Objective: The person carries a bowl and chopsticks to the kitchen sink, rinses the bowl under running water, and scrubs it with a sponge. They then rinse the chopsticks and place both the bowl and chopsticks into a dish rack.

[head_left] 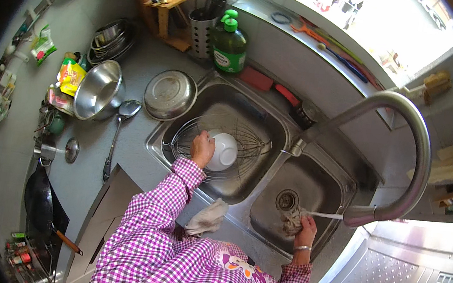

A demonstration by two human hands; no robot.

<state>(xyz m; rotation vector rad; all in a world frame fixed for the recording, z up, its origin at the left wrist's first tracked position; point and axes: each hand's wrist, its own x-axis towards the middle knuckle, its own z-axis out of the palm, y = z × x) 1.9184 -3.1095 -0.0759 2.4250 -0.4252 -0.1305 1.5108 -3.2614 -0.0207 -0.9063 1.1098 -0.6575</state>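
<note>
My left hand (202,148) is over the larger sink basin, its fingers closed at the edge of a white bowl (224,152). The bowl lies bottom up on a wire rack (243,168) in that basin. In the smaller basin, my right hand (306,232) grips a wet, crumpled dishcloth (291,221) near the drain (287,200). A stream of water runs from the curved faucet (360,215) onto the dishcloth. Another pale cloth (208,217) is draped over the sink's front edge, between my arms.
Left of the sink are an upturned metal basin (170,95), a steel bowl (100,91) and a ladle (120,129). Behind it stand a green soap bottle (229,47), a utensil holder (201,35) and a red-handled brush (303,111). A black wok (40,198) sits farther left.
</note>
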